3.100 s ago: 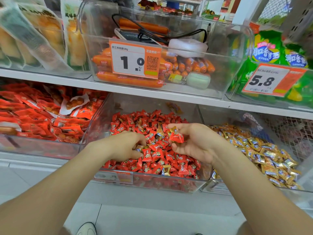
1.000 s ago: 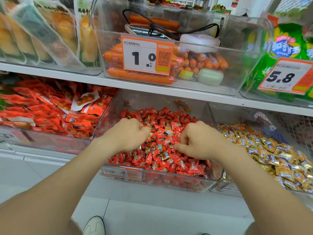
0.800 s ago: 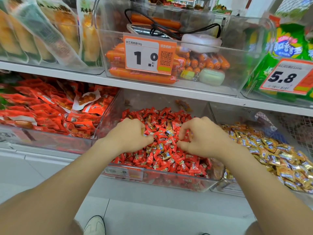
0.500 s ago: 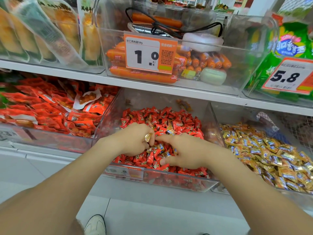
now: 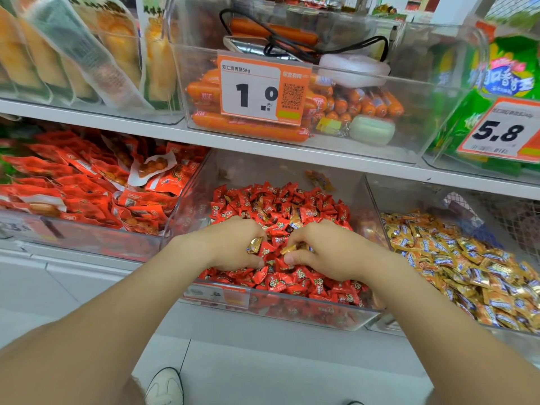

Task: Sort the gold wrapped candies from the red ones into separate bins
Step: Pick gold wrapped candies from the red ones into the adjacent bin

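A clear middle bin (image 5: 292, 312) on the lower shelf holds a heap of red wrapped candies (image 5: 315, 209) with a few gold ones mixed in. To its right, a second clear bin (image 5: 377, 206) holds gold wrapped candies (image 5: 467, 258). Both my hands are down in the red heap, close together. My left hand (image 5: 233, 244) grips a gold candy (image 5: 253, 246) in curled fingers. My right hand (image 5: 327, 252) pinches another gold candy (image 5: 290, 249) between thumb and fingers.
The left bin (image 5: 87, 238) holds red snack packets. On the shelf above stand a bin of orange sausages with a 1.0 price tag (image 5: 260, 89), pale bagged snacks at left and green bags with a 5.8 tag (image 5: 499, 131) at right. My shoe (image 5: 165, 387) shows on the floor.
Both hands have dug through the red heap and drawn together near its front. My left hand kept a gold candy; my right hand has now pinched up another gold one.
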The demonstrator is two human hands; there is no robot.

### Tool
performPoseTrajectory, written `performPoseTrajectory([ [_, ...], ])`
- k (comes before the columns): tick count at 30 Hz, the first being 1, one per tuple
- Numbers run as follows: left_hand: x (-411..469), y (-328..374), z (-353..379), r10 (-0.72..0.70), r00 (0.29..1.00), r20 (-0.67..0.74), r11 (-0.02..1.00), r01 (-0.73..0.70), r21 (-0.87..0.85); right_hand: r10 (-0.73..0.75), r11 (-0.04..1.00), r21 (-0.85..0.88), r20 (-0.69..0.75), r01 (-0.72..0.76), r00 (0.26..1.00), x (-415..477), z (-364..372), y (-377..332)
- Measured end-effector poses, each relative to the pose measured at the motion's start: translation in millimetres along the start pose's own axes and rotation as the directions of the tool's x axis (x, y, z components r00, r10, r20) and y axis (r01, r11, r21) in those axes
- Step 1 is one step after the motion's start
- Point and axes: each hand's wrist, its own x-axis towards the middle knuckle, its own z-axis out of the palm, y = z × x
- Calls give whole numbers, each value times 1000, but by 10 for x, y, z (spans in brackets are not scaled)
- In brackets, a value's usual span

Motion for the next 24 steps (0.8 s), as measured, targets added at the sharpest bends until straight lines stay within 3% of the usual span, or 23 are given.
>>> performPoseTrajectory([
  [8, 23, -42, 34, -29, 999, -26, 999, 28, -27, 17, 1000, -2, -205, -17, 979, -84, -60, 70],
  [15, -37, -15, 2, -75, 997, 24, 997, 74, 37, 27, 990, 141, -149, -6, 988, -173, -148, 68],
  [21, -73, -17, -81, -9, 982, -187, 989, -19, -146, 126, 967, 248, -257, -60, 958, -162, -197, 39],
  [24, -57, 55, -61, 15, 985, -171, 990, -40, -139, 214, 939, 320, -265, -124, 940, -174, -217, -11],
])
